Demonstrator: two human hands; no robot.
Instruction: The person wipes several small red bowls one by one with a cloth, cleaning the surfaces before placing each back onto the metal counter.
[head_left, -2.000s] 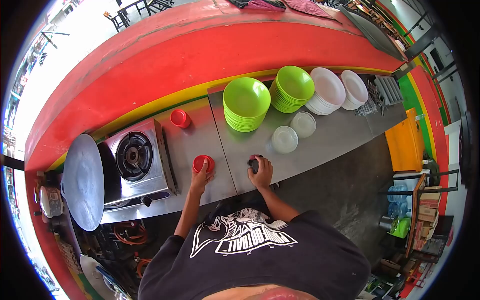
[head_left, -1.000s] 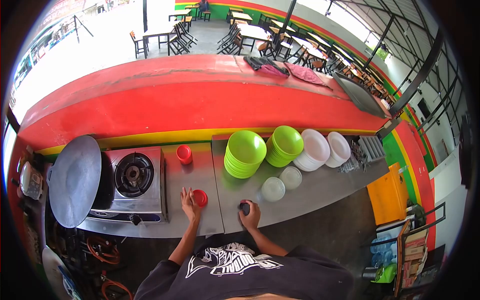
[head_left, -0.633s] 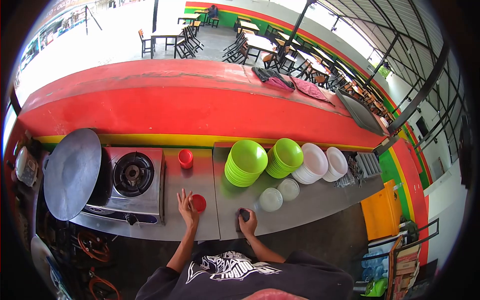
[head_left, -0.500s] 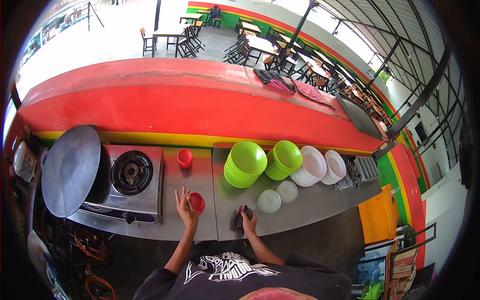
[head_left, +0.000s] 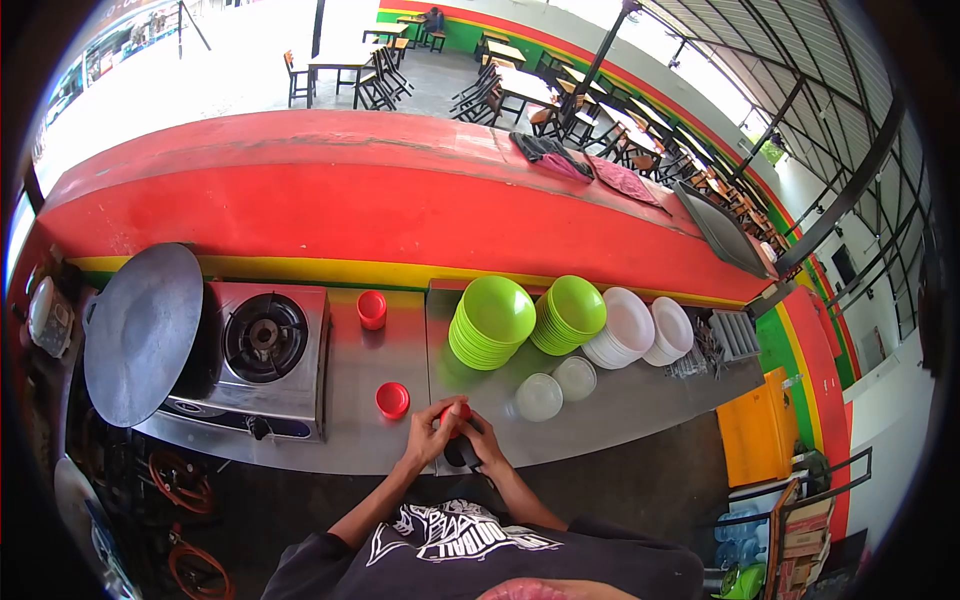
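At the counter's front edge my left hand (head_left: 430, 430) and my right hand (head_left: 482, 442) meet around a small red object (head_left: 455, 420), mostly covered by the fingers. A dark cloth or dark item (head_left: 460, 454) hangs below the right hand's fingers; its exact shape is unclear. One red cup (head_left: 392, 401) stands just left of my left hand, and another red cup (head_left: 372, 310) is farther back. To the right of the hands are two small clear bowls or lids (head_left: 539, 397).
A gas stove (head_left: 264, 340) and a large round metal pan (head_left: 143, 335) occupy the left. Green bowl stacks (head_left: 497, 310) and white bowl stacks (head_left: 628, 320) line the back right, beside a cutlery holder (head_left: 735, 335). A red ledge (head_left: 300, 215) runs behind the counter.
My left hand has moved right, away from the front red cup, and joined my right hand. My right hand has shifted slightly left and down, and a red object now shows between them.
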